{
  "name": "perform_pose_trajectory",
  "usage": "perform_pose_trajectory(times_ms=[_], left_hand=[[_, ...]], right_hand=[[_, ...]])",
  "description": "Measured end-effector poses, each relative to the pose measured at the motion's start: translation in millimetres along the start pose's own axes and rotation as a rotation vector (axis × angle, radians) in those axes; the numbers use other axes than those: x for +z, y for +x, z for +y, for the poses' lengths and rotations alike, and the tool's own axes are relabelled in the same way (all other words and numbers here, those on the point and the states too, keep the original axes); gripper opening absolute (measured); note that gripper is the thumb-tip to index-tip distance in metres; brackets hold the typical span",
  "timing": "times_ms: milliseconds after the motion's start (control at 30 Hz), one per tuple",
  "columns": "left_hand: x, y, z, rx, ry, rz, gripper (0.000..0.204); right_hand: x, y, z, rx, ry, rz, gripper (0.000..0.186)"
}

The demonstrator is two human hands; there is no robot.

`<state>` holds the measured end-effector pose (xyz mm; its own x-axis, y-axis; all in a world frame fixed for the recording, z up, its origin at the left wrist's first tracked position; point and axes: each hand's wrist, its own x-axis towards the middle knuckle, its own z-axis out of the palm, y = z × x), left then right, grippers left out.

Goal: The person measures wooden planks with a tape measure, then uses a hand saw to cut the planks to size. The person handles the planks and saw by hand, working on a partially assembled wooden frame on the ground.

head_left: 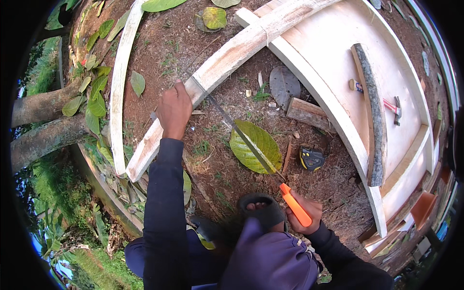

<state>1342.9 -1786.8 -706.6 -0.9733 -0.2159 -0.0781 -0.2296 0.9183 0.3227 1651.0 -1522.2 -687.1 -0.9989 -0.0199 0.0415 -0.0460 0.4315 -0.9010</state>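
A handsaw with an orange handle (296, 205) is gripped in my right hand (309, 211), low and right of the middle. Its thin blade (241, 135) runs up to the left and crosses a long pale wooden beam (237, 52). The blade's far part lies against the beam, just past my left hand (175, 110). That hand is closed on the beam's near part, its thumb side close to the blade. The beam's upper part crosses the corner of a wooden frame (304, 72). How deep the blade sits in the wood I cannot tell.
Right of the beam lie a tape measure (312, 158), a wood offcut (309, 115) and a large green leaf (255, 147). A bark-edged strip (369, 111) and a hammer (395, 110) rest on the framed panel. Another pale beam (121, 87) and tree trunks (50, 129) are left.
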Motion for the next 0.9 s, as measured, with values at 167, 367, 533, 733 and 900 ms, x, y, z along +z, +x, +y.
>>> perform_pose_trajectory(times_ms=[167, 367, 533, 733, 900], left_hand=[[6.9, -0.1, 12.4, 0.03, -0.014, -0.005, 0.06], [1.6, 9.6, -8.4, 0.072, 0.01, 0.015, 0.062], [1.0, -1.4, -1.2, 0.047, -0.025, 0.028, 0.06], [4.3, 7.6, 8.7, 0.074, -0.044, 0.058, 0.058], [-1.4, 8.7, -6.3, 0.109, -0.026, 0.069, 0.056]], right_hand=[[73.9, 164.5, -12.5, -0.123, 0.21, 0.22, 0.05], [56.0, 110.5, -9.7, -0.097, 0.139, 0.143, 0.051], [1.8, -1.1, -16.1, 0.057, 0.031, 0.044, 0.049], [89.4, 227.2, -42.0, -0.228, 0.176, 0.299, 0.043], [45.4, 77.4, -2.7, 0.003, 0.135, 0.086, 0.049]])
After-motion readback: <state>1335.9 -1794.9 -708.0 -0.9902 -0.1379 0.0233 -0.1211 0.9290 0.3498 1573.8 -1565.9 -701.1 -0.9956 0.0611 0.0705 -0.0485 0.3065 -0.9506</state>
